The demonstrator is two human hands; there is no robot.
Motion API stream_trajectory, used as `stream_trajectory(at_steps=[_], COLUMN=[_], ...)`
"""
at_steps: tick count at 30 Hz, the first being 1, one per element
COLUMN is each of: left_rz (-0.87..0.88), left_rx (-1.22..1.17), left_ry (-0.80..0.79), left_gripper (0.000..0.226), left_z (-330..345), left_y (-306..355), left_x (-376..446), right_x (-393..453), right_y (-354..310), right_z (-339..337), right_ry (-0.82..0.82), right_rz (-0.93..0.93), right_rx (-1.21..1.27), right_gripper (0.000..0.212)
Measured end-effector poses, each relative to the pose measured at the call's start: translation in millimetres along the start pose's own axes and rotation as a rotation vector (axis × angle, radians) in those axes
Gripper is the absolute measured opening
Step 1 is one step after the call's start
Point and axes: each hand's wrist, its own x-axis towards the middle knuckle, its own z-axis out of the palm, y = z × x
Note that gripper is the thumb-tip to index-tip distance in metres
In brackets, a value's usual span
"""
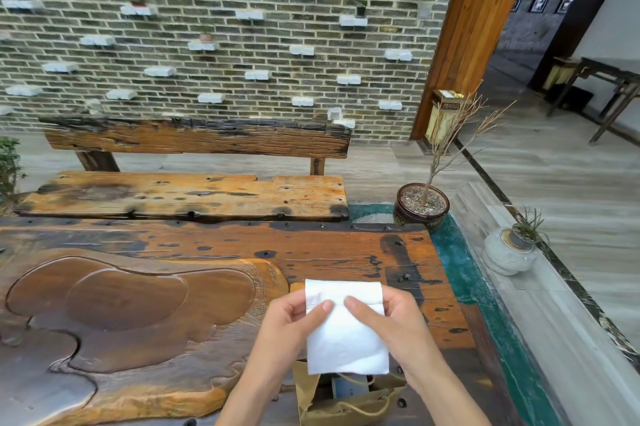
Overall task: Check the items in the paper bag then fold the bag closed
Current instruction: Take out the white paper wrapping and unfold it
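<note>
A white folded paper napkin (346, 332) is held up above the table by both hands. My left hand (291, 325) pinches its left side with thumb on the front, and my right hand (388, 318) pinches its right side the same way. Below the napkin, at the near table edge, a brown paper bag (349, 406) with twine handles stands open. Something grey-blue (349, 389) shows inside the bag, partly hidden by the napkin.
The bag stands on a rustic wooden table (311, 252) with a carved dark tea tray (121, 304) at the left. A wooden bench (187, 193) is beyond it. Potted plants (420, 207) stand right of the table on a green-edged floor.
</note>
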Motion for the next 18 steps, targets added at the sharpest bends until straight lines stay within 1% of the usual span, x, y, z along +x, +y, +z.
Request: stream_trajectory(at_steps=[3,5,7,8,10,12,14,16,18], left_rz=[-0.001,-0.001,0.014,0.029,0.067,0.075,0.104,0.104,0.100], left_rx=[0.005,0.022,0.059,0.086,0.127,0.142,0.142,0.119,0.111], left_ry=[0.000,0.000,0.003,0.001,0.016,0.004,0.000,0.001,0.005], left_gripper=[0.028,0.028,0.018,0.011,0.025,0.030,0.028,0.014,0.019], left_z=[-6,-10,-13,-13,-13,-13,-14,-16,-19], left_y=[-1,0,4,7,9,9,10,11,11], left_x=[1,1,0,-2,-4,-5,-5,-5,-5], right_x=[0,1,3,4,6,6,4,2,0], right_y=[-2,-2,-1,-1,-2,-4,-7,-11,-14], right_z=[-5,-9,-15,-18,-23,-26,-28,-30,-32], right_ry=[-0.032,-0.035,-0.036,-0.036,-0.041,-0.094,-0.147,-0.167,-0.174], right_rz=[-0.007,-0.008,-0.017,-0.023,-0.030,-0.034,-0.035,-0.045,-0.047], right_rx=[-0.011,-0.050,-0.112,-0.140,-0.189,-0.204,-0.195,-0.186,-0.162], right_gripper=[0.026,0.023,0.014,0.015,0.022,0.021,0.019,0.022,0.025])
